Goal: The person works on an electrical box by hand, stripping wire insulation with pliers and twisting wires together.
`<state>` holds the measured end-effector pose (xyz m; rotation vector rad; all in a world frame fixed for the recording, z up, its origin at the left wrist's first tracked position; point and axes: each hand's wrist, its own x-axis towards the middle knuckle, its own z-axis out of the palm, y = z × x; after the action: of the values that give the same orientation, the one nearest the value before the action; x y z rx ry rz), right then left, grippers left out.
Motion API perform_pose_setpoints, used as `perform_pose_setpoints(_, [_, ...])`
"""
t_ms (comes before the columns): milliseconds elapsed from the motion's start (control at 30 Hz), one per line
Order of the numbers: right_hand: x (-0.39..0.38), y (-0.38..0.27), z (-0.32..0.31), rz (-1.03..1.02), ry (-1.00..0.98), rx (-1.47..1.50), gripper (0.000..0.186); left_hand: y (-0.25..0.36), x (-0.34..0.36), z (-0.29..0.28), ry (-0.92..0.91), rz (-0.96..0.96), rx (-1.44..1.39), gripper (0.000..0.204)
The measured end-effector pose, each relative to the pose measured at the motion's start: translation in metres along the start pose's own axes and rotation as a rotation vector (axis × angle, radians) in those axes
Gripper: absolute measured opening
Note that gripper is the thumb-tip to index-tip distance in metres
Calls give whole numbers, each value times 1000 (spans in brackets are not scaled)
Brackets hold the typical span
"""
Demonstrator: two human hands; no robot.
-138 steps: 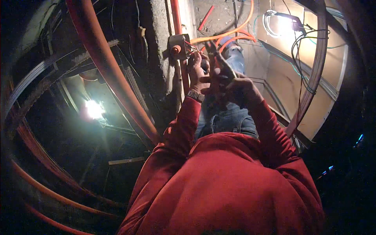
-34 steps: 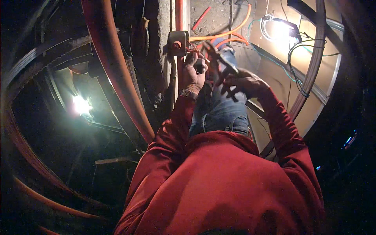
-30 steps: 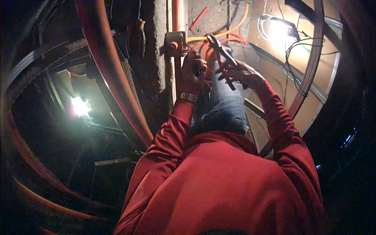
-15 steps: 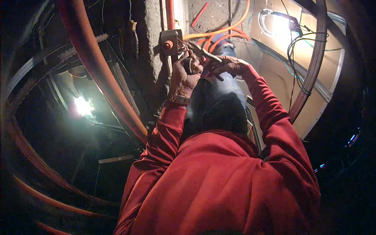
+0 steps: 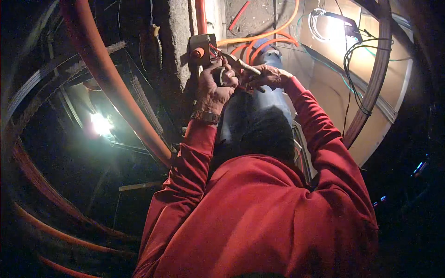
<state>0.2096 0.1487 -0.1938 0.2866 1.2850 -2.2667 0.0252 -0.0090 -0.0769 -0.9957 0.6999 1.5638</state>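
Note:
A grey junction box (image 5: 202, 44) with an orange round fitting is fixed by the concrete edge, and thin red wires come out of its right side. Just below it, my left hand (image 5: 214, 90) is closed around a dark, round thing (image 5: 223, 78) that looks like a roll of tape. My right hand (image 5: 271, 77) is at its right, fingers bent in and closed around a slim, pale-handled tool (image 5: 248, 67). The tool slants up-left toward the wires, and its tip is hard to make out. A reddish bit between the hands is mostly hidden.
An orange conduit (image 5: 273, 34) bends away right of the box, with more orange tubing beneath. Thick orange pipe (image 5: 111, 78) crosses at left, near a bright lamp (image 5: 100, 124). Another lamp (image 5: 337, 28) and hanging black cables (image 5: 351, 69) are at upper right. My legs (image 5: 255, 120) extend below my hands.
My right hand has drawn slightly left, closer to my left hand, and its fingers have curled in. My left hand has turned a little and still holds the round thing.

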Motion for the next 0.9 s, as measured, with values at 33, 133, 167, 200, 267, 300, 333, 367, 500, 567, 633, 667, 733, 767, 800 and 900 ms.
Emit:
perform_pose_setpoints(33, [0,1,0,-39,31,-2,39,0,0,1,39,11,15,10])
perform_pose_setpoints(133, [-4,-2,1,-9,151,-38,37,-2,-2,5,80,40,47,10])
perform_pose_setpoints(167, [-6,-6,2,86,223,-99,35,-4,-2,6,114,64,78,10])
perform_pose_setpoints(200, [-8,-11,3,24,227,-138,33,-6,-2,7,144,112,109,10])
perform_pose_setpoints(267, [-19,-23,6,-38,268,-290,28,-10,-1,8,177,153,126,10])
perform_pose_setpoints(300, [-24,-29,5,49,285,-364,37,-11,0,9,179,146,114,10])
perform_pose_setpoints(333, [-27,-33,6,104,295,-378,37,-12,2,9,213,134,104,11])
perform_pose_setpoints(367, [-28,-38,5,79,291,-377,38,-14,2,10,191,154,56,11])
perform_pose_setpoints(500, [-26,-43,4,-14,295,-398,38,-16,1,9,164,136,53,10])
perform_pose_setpoints(567, [-23,-38,6,-48,317,-430,38,-15,1,9,161,143,83,9])
perform_pose_setpoints(633, [-22,-33,5,-88,346,-456,38,-14,2,11,150,133,113,7])
perform_pose_setpoints(667, [-22,-31,4,-89,349,-460,38,-15,2,11,155,161,129,6])
perform_pose_setpoints(733, [-25,-27,0,-53,334,-476,38,-19,2,10,140,186,158,6])
perform_pose_setpoints(767, [-27,-27,-2,-9,308,-483,39,-22,2,10,159,202,179,6])
perform_pose_setpoints(800, [-28,-28,-4,-56,272,-478,40,-25,2,8,153,237,206,7])
perform_pose_setpoints(900, [-30,-42,-3,8,216,-728,37,-49,-7,-3,7,1098,1158,9])
